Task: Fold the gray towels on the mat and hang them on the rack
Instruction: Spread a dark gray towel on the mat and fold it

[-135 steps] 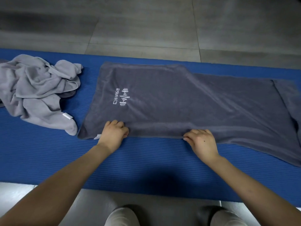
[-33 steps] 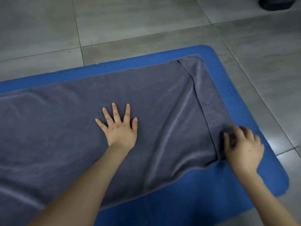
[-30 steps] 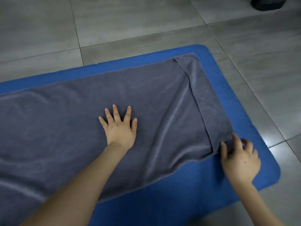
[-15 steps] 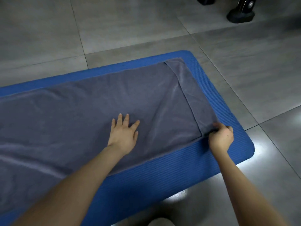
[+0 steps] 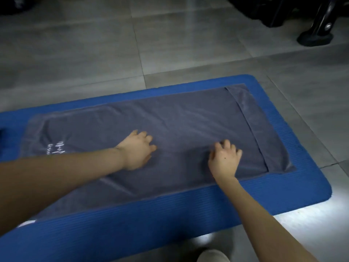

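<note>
Our left hand (image 5: 138,148) lies palm down on the dark gray towel (image 5: 188,118), about mid-length and between the mat's far and near edges. Its fingers are loosely bent and nothing is gathered in them, so we'd call it relaxed, just resting on the cloth. Our right hand (image 5: 224,157) is beside it on the same towel, closer to the mat's right edge, with its fingers curled down so the tips dig into the fabric. A low ridge of cloth runs leftward from those fingertips, but it's all a bit blurry and we honestly can't tell if it's pinching anything or only pressing.

That towel is spread out flat on the blue mat (image 5: 170,214) and covers most of it, with a blue border showing all round. At the right end a strip (image 5: 264,133) is folded over along the mat's right edge. A white logo (image 5: 56,150) sits near the left end, partly hidden by our left forearm. A little white tag (image 5: 26,223) pokes out at the near left.

The mat lies on a gray tiled floor (image 5: 94,44), and a black stand base (image 5: 314,37) is well beyond the far right corner.
</note>
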A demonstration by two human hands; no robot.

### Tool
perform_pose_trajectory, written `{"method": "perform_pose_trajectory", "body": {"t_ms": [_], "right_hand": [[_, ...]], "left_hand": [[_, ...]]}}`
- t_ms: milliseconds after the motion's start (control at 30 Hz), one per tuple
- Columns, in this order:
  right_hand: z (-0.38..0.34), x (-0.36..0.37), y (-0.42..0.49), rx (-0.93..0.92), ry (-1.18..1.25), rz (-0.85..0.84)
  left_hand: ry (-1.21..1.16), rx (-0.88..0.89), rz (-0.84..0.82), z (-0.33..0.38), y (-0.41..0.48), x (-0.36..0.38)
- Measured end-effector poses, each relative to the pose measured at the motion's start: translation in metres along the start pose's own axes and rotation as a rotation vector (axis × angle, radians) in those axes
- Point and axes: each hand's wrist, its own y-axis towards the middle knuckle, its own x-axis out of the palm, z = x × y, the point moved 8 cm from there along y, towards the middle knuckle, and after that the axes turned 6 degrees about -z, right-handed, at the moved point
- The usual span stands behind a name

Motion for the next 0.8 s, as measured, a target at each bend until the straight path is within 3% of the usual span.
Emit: {"method": "perform_pose_trajectory", "body": {"t_ms": [167,267,367,500,600,667,800], "right_hand": [[-0.146,0.014,-0.010,-0.496,0.176,-0.281],[-0.223,0.013,-0.024,-0.699,0.158,-0.405],[-0.287,0.005,-0.033,-0.787,0.194,-0.438],[-0.364,0.012,-0.039,-0.870,0.188,-0.547],[-0.417,0.026,-0.038,-0.866,0.186,-0.656],[-0.449,0.039,-0.035,-0.859,0.159,-0.697],[-0.511,0.063,-0.024,-0.846,0.147,-0.701]], "left_hand": [[0.058,0.053,-0.088,-0.051,-0.078,0.036],[-0.162,-0.043,0.094,-0.085,-0.121,0.069],[-0.554,-0.417,0.357,-0.145,-0.162,0.130],[-1.044,-0.940,0.408,-0.185,-0.210,0.240],[-1.232,-1.239,0.466,-0.188,-0.239,0.302],[-1.256,-1.385,0.447,-0.185,-0.252,0.334],[-1.301,-1.462,0.319,-0.176,-0.256,0.377]]}}
